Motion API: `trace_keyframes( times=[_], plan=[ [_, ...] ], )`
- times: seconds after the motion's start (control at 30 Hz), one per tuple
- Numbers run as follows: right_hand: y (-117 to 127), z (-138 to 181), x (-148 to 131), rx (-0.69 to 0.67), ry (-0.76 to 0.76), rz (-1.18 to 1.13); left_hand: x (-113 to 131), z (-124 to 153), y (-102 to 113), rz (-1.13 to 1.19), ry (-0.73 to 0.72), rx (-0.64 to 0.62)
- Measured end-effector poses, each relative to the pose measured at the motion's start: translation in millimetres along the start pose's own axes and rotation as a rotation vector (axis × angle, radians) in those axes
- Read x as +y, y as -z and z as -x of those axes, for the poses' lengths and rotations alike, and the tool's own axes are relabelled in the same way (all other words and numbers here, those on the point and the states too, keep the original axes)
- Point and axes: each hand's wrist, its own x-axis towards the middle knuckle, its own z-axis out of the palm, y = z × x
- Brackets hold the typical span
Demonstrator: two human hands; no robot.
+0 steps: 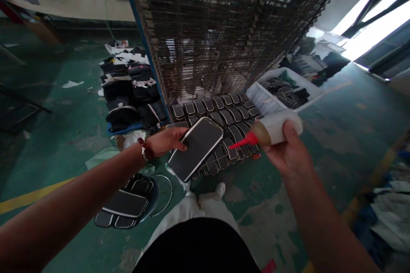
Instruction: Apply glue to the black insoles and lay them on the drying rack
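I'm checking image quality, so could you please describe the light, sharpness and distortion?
In the head view, glare washes out the upper-right opening, the floor looks dim, the rack slants, perhaps from lens distortion, and the bottle looks fairly clear.

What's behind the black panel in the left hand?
Rows of dark, pale-edged pieces show past the upper and right edges of the black panel; whatever lies directly behind it is covered.
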Motion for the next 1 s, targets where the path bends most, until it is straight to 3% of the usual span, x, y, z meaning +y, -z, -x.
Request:
trace_keyframes(
  times=[0.17,0.27,0.37,0.47,1.0],
  plan=[
    [-8,-6,-15,-0.034,0.242,0.097,-7,12,-8,-0.157,-0.001,-0.008],
    [-13,-2,-10,-0.045,0.289,0.165,-8,9,-3,-0.361,-0.062,-0.117],
    [-14,-1,-5,-0.029,0.296,0.182,-8,3,8,-0.477,-0.098,-0.291],
    [-13,0,-3,0.003,0.289,0.172,-9,-1,17,-0.504,-0.141,-0.379],
    [-10,2,16,0.099,0.19,0.007,-13,0,13,-0.407,-0.204,-0.41]
  ],
)
